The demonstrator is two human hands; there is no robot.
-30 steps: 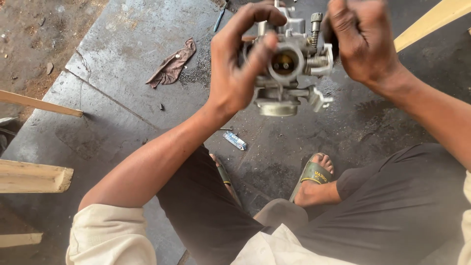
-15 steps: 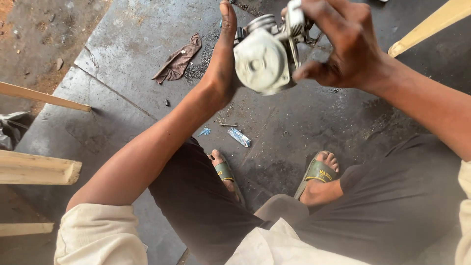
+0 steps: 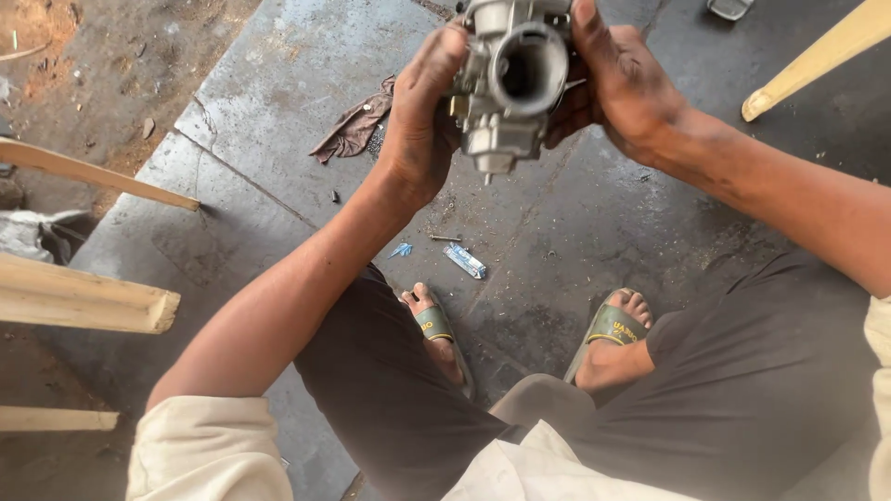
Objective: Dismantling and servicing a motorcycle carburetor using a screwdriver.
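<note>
Head view, looking down. Item: carburettor (image 3: 509,88), upper centre of the frame, held in the air above the concrete floor (image 3: 575,213). Grey cast metal, dull and grimy; round open bore faces the camera, dark inside; a small stub points down from its lower body; top cut off by the frame edge.

Left hand (image 3: 422,125): fingers curled round the left side of the carburettor, gripping it. Right hand (image 3: 622,88): fingers wrapped round its right side and back, thumb up near the top. Both are greasy.

Floor items: brown rag (image 3: 353,130) left of the carburettor, upper centre; small blue-white wrapper (image 3: 464,261) at centre, with a blue scrap (image 3: 400,250) just beside it; two feet in green sandals (image 3: 613,327) at lower centre.

Edges: wooden battens (image 3: 88,297) along the left side; a pale wooden bar (image 3: 817,57) at upper right; floor slab edge runs diagonally at left, bare earth beyond it at upper left. Open floor lies between the hands and the feet.
</note>
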